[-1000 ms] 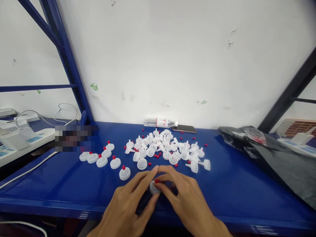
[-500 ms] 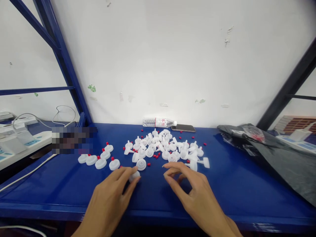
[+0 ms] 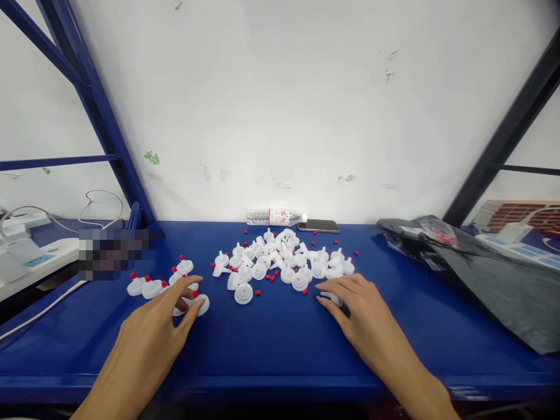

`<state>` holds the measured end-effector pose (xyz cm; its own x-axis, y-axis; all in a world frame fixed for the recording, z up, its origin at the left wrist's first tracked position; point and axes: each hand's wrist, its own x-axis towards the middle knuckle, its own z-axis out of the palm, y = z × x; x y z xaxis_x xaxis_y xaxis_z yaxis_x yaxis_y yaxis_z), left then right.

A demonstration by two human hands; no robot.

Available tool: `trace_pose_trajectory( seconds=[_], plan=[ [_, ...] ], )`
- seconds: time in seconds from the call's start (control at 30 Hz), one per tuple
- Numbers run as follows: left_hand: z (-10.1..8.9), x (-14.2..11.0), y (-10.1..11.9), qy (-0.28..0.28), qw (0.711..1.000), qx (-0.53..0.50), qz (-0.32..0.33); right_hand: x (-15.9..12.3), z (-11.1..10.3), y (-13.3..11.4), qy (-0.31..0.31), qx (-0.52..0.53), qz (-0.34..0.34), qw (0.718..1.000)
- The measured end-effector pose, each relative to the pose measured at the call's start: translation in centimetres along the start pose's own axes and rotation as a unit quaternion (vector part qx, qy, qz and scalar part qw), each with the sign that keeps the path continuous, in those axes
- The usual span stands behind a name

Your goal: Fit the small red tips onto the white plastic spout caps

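Observation:
My left hand [image 3: 160, 318] is at the left on the blue shelf [image 3: 271, 344], thumb and fingers closed round a white cap with a red plug [image 3: 201, 303]. That cap is at the right end of a row of plugged caps [image 3: 151, 287]. My right hand [image 3: 356, 306] is at the right edge of a pile of bare white caps [image 3: 280, 262], its curled fingertips pinching one white cap [image 3: 336, 299]. Loose red plugs [image 3: 272, 278] lie scattered among the pile.
A water bottle [image 3: 275, 217] and a phone [image 3: 319, 226] lie against the white wall behind the pile. A black plastic bag [image 3: 481, 274] covers the right of the shelf. Power strips [image 3: 30, 256] and a white cable [image 3: 39, 312] are at the left, beside a blue rack post [image 3: 105, 134].
Both hands were together at the shelf's front, on one plugged cap. The left hand carried it left to the row's end; the right hand moved right to the pile's edge.

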<state>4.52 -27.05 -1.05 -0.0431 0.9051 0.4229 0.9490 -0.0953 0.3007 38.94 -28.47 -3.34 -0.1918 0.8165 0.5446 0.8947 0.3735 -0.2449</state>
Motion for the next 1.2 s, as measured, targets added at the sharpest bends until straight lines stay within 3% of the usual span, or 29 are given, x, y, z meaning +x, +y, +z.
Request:
trace_pose_trajectory(
  seconds=[0.17,0.23,0.27,0.37,0.5,0.6,0.63,0.7,0.77,0.83,0.97,1.2],
  plan=[
    [-0.9,-2.1,2.0,0.116,0.991,-0.022,0.068,0.1,-0.7,-0.9,0.074,0.100,0.008,0.992],
    [-0.8,-3.4,3.4,0.084,0.982,-0.132,0.107,0.1,-1.0,-2.2,0.073,0.191,0.036,0.978],
    [-0.5,-3.9,4.2,0.042,0.971,-0.199,0.129,0.1,-1.1,-3.1,0.060,0.244,0.056,0.966],
    [0.6,-5.1,6.3,-0.063,0.924,-0.320,0.201,-0.3,-0.6,-6.1,-0.018,0.403,0.101,0.910],
    [1.7,-5.4,7.2,-0.058,0.904,-0.345,0.246,-0.9,0.5,-8.8,-0.103,0.524,0.087,0.841],
    [2.0,-5.1,6.8,-0.048,0.899,-0.342,0.271,-0.7,0.5,-8.8,-0.131,0.560,0.111,0.810],
    [2.1,-5.0,6.5,-0.037,0.898,-0.338,0.279,-0.6,0.3,-8.5,-0.131,0.546,0.105,0.821],
    [2.3,-4.8,6.1,-0.018,0.903,-0.320,0.286,-0.1,-0.4,-7.1,-0.102,0.463,0.065,0.878],
    [2.5,-4.6,5.8,-0.016,0.919,-0.285,0.273,0.4,-1.0,-5.1,-0.054,0.325,0.029,0.944],
    [2.7,-4.4,5.5,-0.032,0.937,-0.243,0.249,0.8,-1.3,-2.9,-0.021,0.188,0.038,0.981],
    [3.1,-4.2,5.4,-0.054,0.952,-0.203,0.222,1.1,-1.2,-0.2,-0.054,0.052,0.081,0.994],
    [3.8,-4.0,5.3,-0.044,0.955,-0.221,0.193,1.9,-0.8,-1.8,-0.107,-0.055,-0.015,0.993]
  ],
)
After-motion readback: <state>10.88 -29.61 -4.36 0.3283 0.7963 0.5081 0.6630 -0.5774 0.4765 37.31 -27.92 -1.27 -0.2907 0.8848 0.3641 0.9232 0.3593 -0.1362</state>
